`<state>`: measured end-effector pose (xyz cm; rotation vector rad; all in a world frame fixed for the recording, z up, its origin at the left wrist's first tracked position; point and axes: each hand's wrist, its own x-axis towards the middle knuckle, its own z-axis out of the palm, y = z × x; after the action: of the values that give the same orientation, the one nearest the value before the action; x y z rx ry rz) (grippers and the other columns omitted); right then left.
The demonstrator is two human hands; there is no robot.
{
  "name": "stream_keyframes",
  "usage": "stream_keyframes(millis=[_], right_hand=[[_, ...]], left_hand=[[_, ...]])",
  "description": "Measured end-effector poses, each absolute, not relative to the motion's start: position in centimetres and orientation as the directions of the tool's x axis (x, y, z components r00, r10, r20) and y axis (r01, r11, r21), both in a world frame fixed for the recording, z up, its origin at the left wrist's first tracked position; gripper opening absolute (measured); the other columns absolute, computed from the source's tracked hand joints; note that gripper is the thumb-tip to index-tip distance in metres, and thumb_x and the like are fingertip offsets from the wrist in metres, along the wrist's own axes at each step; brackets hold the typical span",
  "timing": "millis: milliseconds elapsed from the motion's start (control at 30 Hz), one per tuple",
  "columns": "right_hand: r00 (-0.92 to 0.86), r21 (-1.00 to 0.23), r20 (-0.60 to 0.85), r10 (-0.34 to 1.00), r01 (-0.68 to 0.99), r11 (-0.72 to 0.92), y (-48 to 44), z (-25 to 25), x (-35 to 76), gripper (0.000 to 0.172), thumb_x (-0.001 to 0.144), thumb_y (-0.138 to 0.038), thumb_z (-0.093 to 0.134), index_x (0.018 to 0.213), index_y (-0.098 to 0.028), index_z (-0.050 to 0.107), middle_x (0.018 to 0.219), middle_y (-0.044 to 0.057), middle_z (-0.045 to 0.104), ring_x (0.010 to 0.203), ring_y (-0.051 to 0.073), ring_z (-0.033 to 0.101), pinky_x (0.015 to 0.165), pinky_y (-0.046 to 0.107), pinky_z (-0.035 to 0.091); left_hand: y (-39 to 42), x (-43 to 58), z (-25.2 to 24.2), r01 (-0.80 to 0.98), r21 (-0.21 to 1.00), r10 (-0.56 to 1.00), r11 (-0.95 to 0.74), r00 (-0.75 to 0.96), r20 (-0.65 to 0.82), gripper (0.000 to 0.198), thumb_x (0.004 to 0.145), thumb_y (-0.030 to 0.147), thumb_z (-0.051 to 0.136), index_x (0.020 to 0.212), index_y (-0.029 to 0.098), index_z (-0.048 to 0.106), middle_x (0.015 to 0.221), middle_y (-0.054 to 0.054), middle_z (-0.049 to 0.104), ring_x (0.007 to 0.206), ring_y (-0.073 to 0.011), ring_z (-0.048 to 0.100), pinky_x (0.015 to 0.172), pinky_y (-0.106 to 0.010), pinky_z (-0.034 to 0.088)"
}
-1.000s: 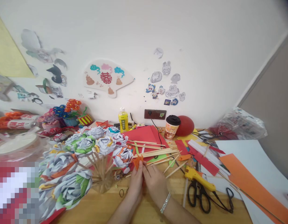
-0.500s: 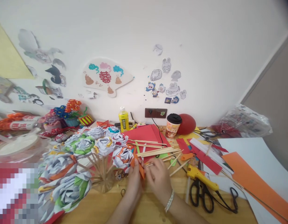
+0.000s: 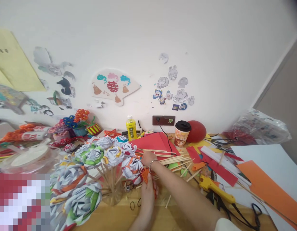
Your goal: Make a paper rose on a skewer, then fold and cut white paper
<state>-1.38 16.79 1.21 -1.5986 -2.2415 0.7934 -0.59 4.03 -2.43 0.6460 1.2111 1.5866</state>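
My left hand (image 3: 149,189) is closed around a folded orange paper piece (image 3: 145,175) with pleats, just below the nearest paper rose. My right hand (image 3: 147,158) reaches across above it, beside the white paper rose (image 3: 132,166) with orange and red petals. It is near the sheet of red paper (image 3: 150,142) and the thin wooden sticks (image 3: 176,160); its fingertips are hidden. Several more paper roses (image 3: 83,200) on wooden stems stand in a clear holder (image 3: 113,192) to the left.
A yellow glue gun (image 3: 217,189) and black-handled scissors lie at the right. Orange paper (image 3: 270,189) rests on a white sheet (image 3: 261,154) there. Behind stand a drink bottle (image 3: 131,128), a lidded paper cup (image 3: 182,134) and a red balloon (image 3: 197,131).
My right hand has moved away from the orange paper, forward and left across my left hand. A stick now lies on the table beneath my right forearm. The view has shifted slightly.
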Motion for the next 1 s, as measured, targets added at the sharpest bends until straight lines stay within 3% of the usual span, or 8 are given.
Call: stream_keyframes(millis=[133,333,467,567,667,833,1000], right_hand=[[-0.354,-0.653,-0.047,0.934,0.718,0.239,17.0,1.1,-0.1,0.019,0.085,-0.03,0.05,0.092,-0.014,0.057,0.089,0.003,0.06,0.075,0.013,0.058,0.067,0.03,0.049],[-0.236,-0.787,0.17,0.957,0.552,0.276,17.2,2.7,3.3,0.019,0.079,-0.024,0.053,0.062,-0.015,0.051,0.06,-0.004,0.051,0.06,0.011,0.051,0.06,0.025,0.041],[-0.168,-0.86,0.262,0.95,0.405,0.309,15.9,3.8,5.7,0.018,0.074,-0.023,0.051,0.058,-0.018,0.045,0.058,-0.004,0.047,0.06,0.012,0.048,0.06,0.025,0.038],[-0.219,-0.923,0.24,0.946,0.251,0.293,14.0,3.8,7.1,0.011,0.072,-0.028,0.053,0.072,-0.018,0.048,0.059,-0.004,0.05,0.059,0.012,0.05,0.057,0.024,0.04],[-0.324,-0.969,0.18,0.929,0.106,0.225,11.7,2.8,7.8,0.028,0.071,-0.033,0.055,0.094,-0.018,0.049,0.061,-0.004,0.056,0.056,0.012,0.054,0.054,0.024,0.044],[-0.41,-0.99,0.121,0.904,0.018,0.141,9.2,1.2,8.3,0.021,0.07,-0.036,0.058,0.078,-0.017,0.057,0.06,-0.002,0.057,0.04,0.009,0.048,0.041,0.022,0.041],[-0.373,-0.98,0.185,0.909,0.002,0.2,9.2,0.7,8.5,0.015,0.064,-0.028,0.066,0.07,-0.016,0.06,0.084,0.003,0.06,0.075,0.015,0.058,0.066,0.026,0.047]], left_hand=[[4.1,-0.9,-2.1,-0.395,0.918,0.898,-0.017,-0.41,-0.159,0.049,0.064,0.068,0.048,0.057,0.021,0.037,0.04,0.01,0.034,0.029,-0.0053,0.032,0.031,-0.018,0.023],[4.2,-1.2,-1.7,-0.4,0.916,0.884,-0.032,-0.438,-0.16,0.048,0.066,0.067,0.046,0.06,0.02,0.04,0.041,0.01,0.036,0.029,-0.0057,0.033,0.031,-0.018,0.023],[4.3,-1.4,-1.6,-0.396,0.918,0.886,-0.031,-0.436,-0.158,0.048,0.066,0.067,0.046,0.059,0.02,0.043,0.039,0.01,0.035,0.027,-0.0055,0.028,0.03,-0.019,0.019],[4.4,-1.7,-1.4,-0.38,0.925,0.888,-0.027,-0.433,-0.152,0.047,0.066,0.065,0.047,0.054,0.02,0.042,0.036,0.009,0.036,0.026,-0.0057,0.027,0.031,-0.02,0.018],[4.4,-1.8,-1.2,-0.371,0.929,0.894,-0.009,-0.419,-0.159,0.044,0.064,0.064,0.051,0.058,0.02,0.048,0.037,0.007,0.041,0.027,-0.0071,0.03,0.031,-0.021,0.02],[4.2,-1.2,-0.7,-0.373,0.927,0.935,0.039,-0.314,-0.165,0.045,0.062,0.063,0.054,0.063,0.018,0.055,0.044,0.002,0.054,0.032,-0.0088,0.039,0.034,-0.021,0.026],[3.8,-0.7,-0.6,-0.387,0.919,0.962,0.071,-0.216,-0.166,0.047,0.063,0.064,0.052,0.06,0.018,0.052,0.036,0.003,0.049,0.027,-0.0075,0.035,0.031,-0.02,0.024]])
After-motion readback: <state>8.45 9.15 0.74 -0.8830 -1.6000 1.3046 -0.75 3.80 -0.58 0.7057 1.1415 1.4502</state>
